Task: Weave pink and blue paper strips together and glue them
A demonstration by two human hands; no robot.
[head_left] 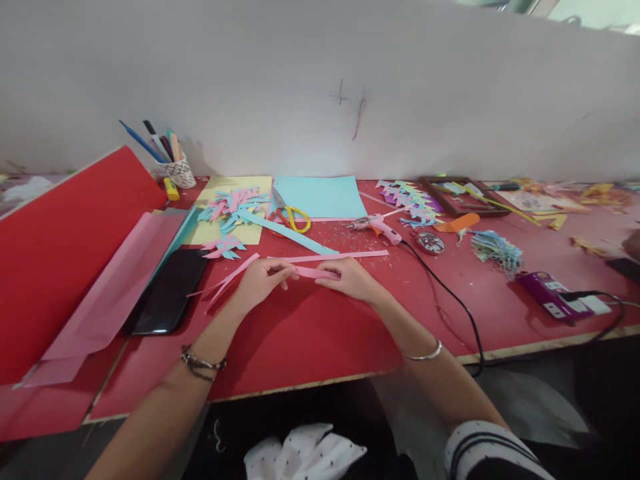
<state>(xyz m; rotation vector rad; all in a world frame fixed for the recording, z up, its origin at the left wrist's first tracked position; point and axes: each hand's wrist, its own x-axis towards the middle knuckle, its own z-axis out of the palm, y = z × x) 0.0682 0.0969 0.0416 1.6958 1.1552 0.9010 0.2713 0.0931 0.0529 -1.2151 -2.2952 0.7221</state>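
A pink paper strip (309, 272) spans the gap between my two hands, low over the red table. My left hand (263, 280) pinches its left end between thumb and fingers. At the other end my right hand (347, 277) is closed on the strip, its fingertips partly hidden. Just beyond lies another pink strip (363, 254), beside a long light-blue strip (290, 233). More thin pink strips (227, 281) lie by my left wrist. A heap of pink and blue cut paper pieces (233, 203) rests on a yellow sheet (213, 190).
Yellow-handled scissors (299, 219) lie by a light-blue sheet (320, 193). Right of them is a pink glue gun (383, 229) with a black cord (445, 287). A phone (173, 293) and a red board (80, 260) are at left. A purple power strip (547, 293) sits at right.
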